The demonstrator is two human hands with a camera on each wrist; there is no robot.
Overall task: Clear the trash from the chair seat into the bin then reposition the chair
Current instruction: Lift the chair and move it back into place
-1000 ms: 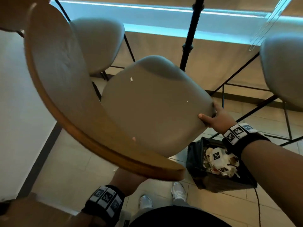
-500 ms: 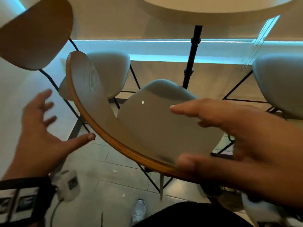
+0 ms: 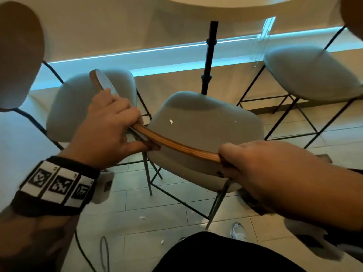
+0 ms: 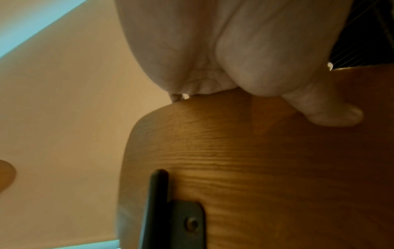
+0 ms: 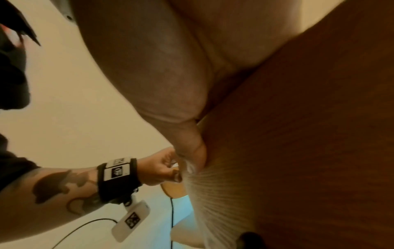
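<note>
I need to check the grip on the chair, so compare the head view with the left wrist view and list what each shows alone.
Head view only: the grey padded chair seat with a small white scrap on it, the right hand gripping the backrest, neighbouring chairs.

Left wrist view only: the dark metal bracket screwed to the backrest's rear face.

Both: the left hand gripping the curved wooden backrest.

A café or canteen-style dining area is suggested: a round table [image 3: 216, 4] on a black pole is ringed by matching cushioned wire-frame chairs [image 3: 310, 73], set on a tiled floor [image 3: 176, 211] beside a blind-covered window [image 3: 176, 22].
</note>
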